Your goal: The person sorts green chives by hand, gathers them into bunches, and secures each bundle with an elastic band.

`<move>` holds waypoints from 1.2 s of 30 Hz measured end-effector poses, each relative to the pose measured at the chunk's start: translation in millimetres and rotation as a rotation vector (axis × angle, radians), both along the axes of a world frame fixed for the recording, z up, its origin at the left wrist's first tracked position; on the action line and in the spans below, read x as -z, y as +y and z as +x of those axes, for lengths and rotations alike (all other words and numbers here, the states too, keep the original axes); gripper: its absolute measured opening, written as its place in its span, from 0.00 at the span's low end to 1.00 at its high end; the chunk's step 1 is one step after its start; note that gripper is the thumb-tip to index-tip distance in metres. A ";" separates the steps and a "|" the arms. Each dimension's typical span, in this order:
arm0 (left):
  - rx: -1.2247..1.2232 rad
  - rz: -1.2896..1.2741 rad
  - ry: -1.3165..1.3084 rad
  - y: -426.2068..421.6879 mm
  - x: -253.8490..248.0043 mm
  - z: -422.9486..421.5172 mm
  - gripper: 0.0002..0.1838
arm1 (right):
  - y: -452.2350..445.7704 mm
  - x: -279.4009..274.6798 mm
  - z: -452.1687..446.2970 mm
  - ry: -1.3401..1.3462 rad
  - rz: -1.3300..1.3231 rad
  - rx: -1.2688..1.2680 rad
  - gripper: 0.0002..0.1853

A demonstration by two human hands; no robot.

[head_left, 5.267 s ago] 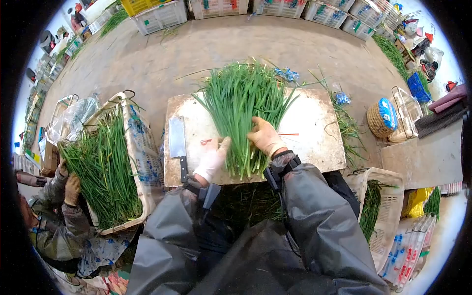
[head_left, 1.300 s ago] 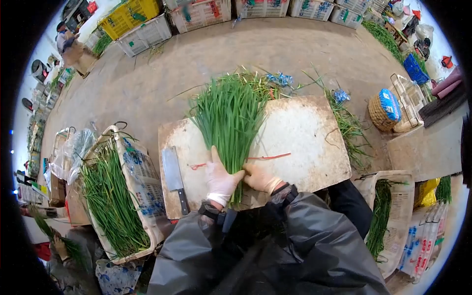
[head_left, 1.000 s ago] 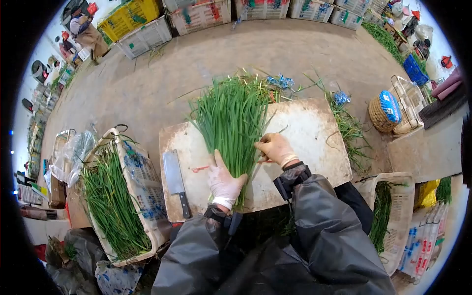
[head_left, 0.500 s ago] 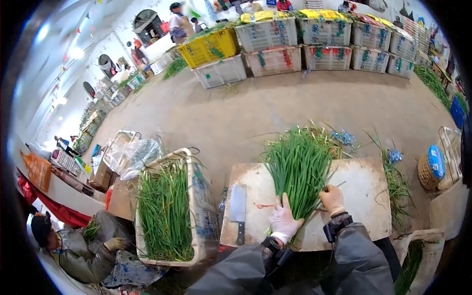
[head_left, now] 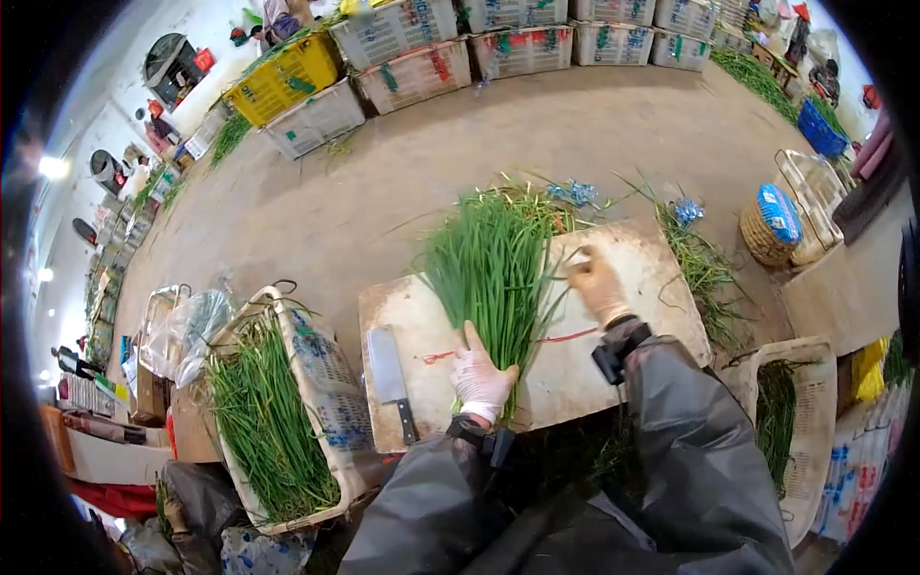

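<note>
A bunch of long green leaves, which look like chives, lies across a worn white board. My left hand, in a pale glove, grips the bunch near its lower end, thumb pointing up along the leaves. Just right of the bunch, my gloved right hand is raised with its fingers pinched together; whether a thin leaf is between them is unclear. A red tie runs under the bunch, showing on both sides. To the left, a cleaver with a black handle rests on the board.
A white crate full of the same greens stands at left, with a person beyond it. Another crate is at right. Loose leaves and a wicker basket lie past the board. Stacked crates line the back.
My right hand has moved away from the lower bunch, up and outward to the right of its leaves. My left hand keeps its grip. The whole view has shifted with my head.
</note>
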State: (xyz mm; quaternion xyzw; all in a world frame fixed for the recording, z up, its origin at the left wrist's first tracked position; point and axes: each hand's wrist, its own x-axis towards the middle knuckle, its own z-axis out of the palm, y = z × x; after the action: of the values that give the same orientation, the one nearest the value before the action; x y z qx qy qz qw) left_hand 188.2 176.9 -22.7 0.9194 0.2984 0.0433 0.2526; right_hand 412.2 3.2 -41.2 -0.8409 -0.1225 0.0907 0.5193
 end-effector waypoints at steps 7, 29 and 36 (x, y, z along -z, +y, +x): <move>0.095 -0.043 -0.012 -2.1 -1.5 -13.2 0.67 | 63.4 -21.7 -53.9 0.116 -0.408 -0.065 0.43; 0.166 -0.045 -0.154 -10.5 11.3 -37.0 0.67 | 31.6 0.6 41.7 -0.329 -0.274 -0.188 0.17; 0.151 -0.127 -0.101 -12.4 0.2 -36.2 0.68 | 51.2 13.8 23.9 -0.277 -0.460 -0.205 0.32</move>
State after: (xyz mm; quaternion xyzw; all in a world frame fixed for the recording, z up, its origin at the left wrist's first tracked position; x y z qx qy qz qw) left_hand 152.0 164.5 -22.9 0.9180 0.2172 0.0513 0.3277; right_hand 436.1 54.4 -54.9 -0.9241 -0.2528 0.0526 0.2816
